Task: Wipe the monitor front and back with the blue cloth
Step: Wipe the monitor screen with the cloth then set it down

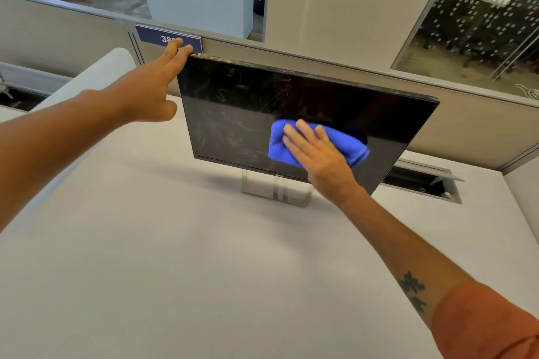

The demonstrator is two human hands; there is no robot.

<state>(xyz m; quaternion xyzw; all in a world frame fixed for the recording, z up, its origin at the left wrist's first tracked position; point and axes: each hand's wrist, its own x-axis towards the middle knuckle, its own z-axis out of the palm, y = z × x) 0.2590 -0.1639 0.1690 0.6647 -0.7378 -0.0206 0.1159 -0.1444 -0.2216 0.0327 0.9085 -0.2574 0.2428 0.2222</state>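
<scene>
A: Monitor [233, 114] is standing on the desk [175, 242] by the partition [58, 32], screen facing us. Right hand [315, 151] is pressing the cloth [344, 143] flat on the lower-mid screen, fingers straight. Smears are showing on the left half.

B: Left hand [148, 90]?

A: Bracing the top-left corner, fingers relaxed w/ tips on the edge, not gripping.

B: Keep it braced. I'd work overlapping passes toward the smears, light pressure so the stand [274, 192] isn't rocking. Back isn't visible, prob not done yet.
</scene>
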